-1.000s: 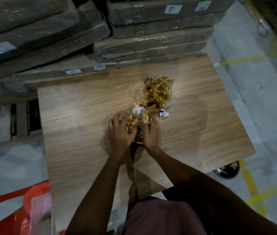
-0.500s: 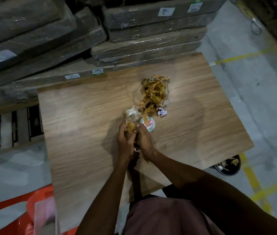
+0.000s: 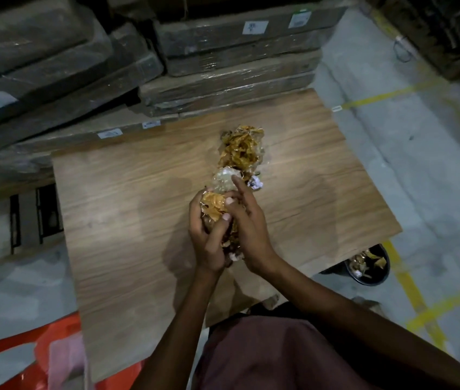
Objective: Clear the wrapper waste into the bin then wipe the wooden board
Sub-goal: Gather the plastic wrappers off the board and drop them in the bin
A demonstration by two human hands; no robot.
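**Wrapper waste: handful held, heap left, bin to the right**

Fingers (image 3: pixel 220 229) of the left hand (image 3: pixel 207 243) curl round a bundle of wrappers (image 3: pixel 214 209). Fingers of the right hand (image 3: pixel 251 229) curl against the same bundle from the other side, thumb on top, forefinger stretched straight out toward the heap.

Landmark: wooden board (image 3: pixel 138 220), serving as the counter.

- Bundle: raised above the board's middle, clamped between both hands.
- Heap of wrappers (image 3: pixel 241 153): lying on the board beyond the hands, long axis running away from the person, its near end just beside the right forefinger. A small crumpled white scrap (image 3: pixel 254 182) lies at its right side.
- Bin (image 3: pixel 369 266): on the floor off the board's near right corner, partly hidden under the edge, wrappers already inside.
- Wrapped packs (image 3: pixel 237 66): stacked past the board's far edge.

Judgement: the bin lies right of the hands, so the right hand is nearer for the drop; the heap remains to be cleared, and wiping is not yet begun.
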